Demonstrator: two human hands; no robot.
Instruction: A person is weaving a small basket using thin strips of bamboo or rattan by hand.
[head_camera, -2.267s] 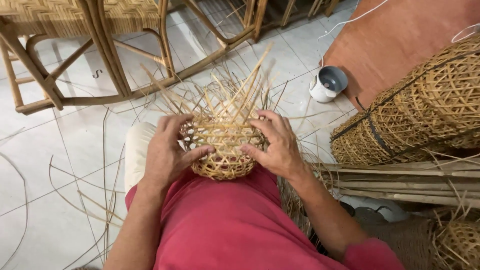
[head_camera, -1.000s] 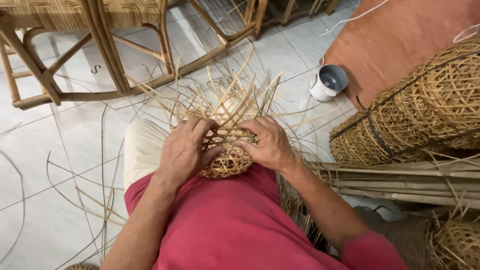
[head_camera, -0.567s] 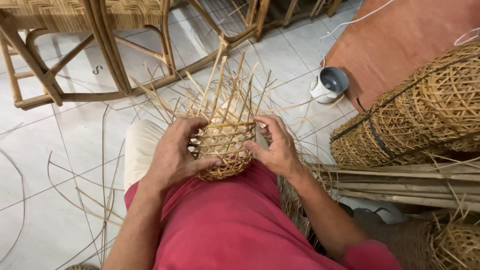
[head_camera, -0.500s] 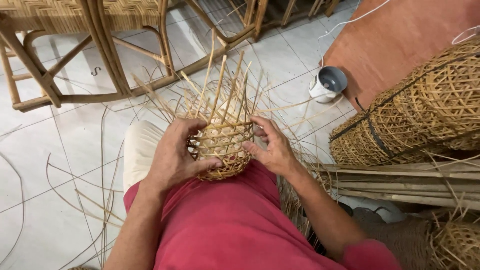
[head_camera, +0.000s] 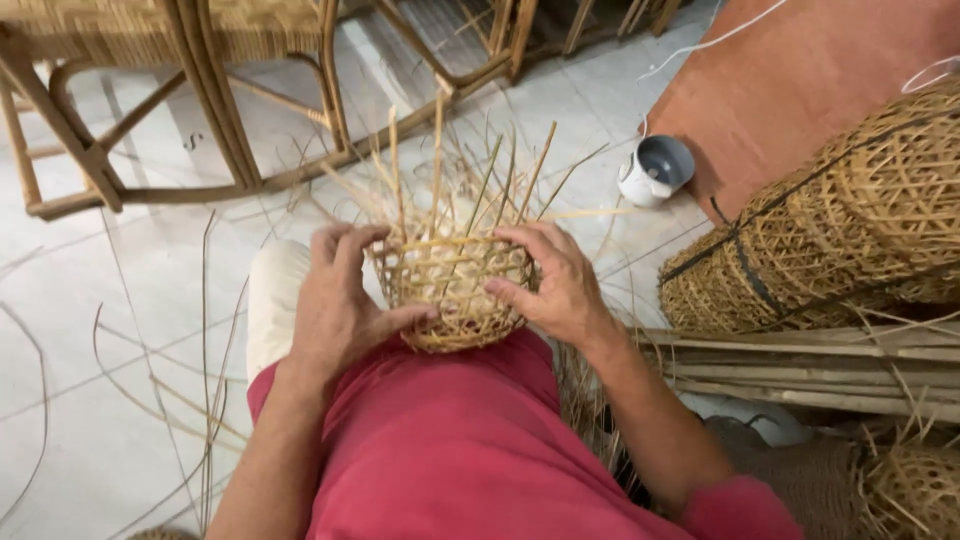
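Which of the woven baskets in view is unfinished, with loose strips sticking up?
The small basket on the lap, held between the left hand and right hand. Loose strips stand up from its rim; the stacked baskets at right are bundled together.

a red shirt (head_camera: 450, 450) covers the torso, its short sleeve (head_camera: 740, 510) ending above the right elbow. both forearms are bare. the left hand (head_camera: 335, 305) and right hand (head_camera: 560, 285) wear no gloves, rings or watch. pale trousers (head_camera: 275, 300) show at the knee.
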